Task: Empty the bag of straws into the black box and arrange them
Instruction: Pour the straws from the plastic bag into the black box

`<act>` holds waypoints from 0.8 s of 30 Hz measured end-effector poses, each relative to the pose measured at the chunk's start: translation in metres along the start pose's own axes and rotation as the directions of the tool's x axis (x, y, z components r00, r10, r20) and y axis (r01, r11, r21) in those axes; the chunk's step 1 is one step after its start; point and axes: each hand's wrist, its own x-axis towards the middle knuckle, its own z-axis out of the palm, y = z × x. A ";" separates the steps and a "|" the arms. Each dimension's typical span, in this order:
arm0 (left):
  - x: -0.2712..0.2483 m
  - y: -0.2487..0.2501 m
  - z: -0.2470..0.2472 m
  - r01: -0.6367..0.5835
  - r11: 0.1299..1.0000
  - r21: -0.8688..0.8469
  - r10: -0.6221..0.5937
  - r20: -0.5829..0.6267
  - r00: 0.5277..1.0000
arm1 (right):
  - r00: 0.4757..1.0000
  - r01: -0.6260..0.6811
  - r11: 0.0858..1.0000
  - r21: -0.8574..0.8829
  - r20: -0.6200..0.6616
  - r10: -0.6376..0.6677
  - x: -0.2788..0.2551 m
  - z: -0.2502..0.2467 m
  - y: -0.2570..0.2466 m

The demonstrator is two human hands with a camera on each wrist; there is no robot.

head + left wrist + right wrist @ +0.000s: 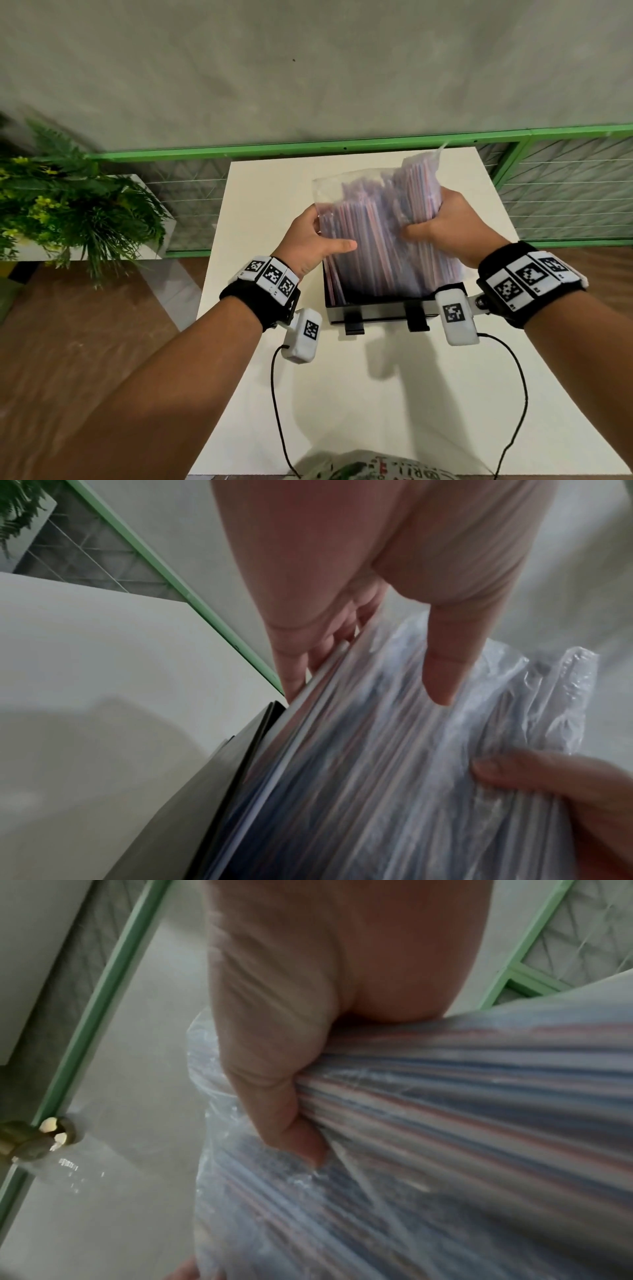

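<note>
I hold the clear plastic bag (356,192) of straws (376,246) upended over the black box (376,305), its lower end down inside the box opening. My left hand (315,236) grasps the bag's left edge: the thumb lies across the front of the plastic and the fingers (322,647) curl round behind it, next to the box wall (240,764). My right hand (442,219) is clenched on the right side of the bag, bunching plastic and straws together, with the thumb (284,1096) pressed into the bundle. The straws are striped red, blue and white and run lengthwise from the box up toward the bag's loose, crumpled top end (424,161). Whether any straws already lie free in the box I cannot tell. The box stands on the white tabletop (394,394), near its middle, with two black clips (354,323) on the side facing me. A green railing (308,147) runs beyond the far edge, and a leafy plant (68,198) sits off to my left.
</note>
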 end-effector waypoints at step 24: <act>0.003 0.004 0.011 -0.015 0.996 -0.086 0.012 -0.038 0.999 | 0.994 0.018 0.990 -0.142 0.113 -0.002 -0.002 -0.002 -0.029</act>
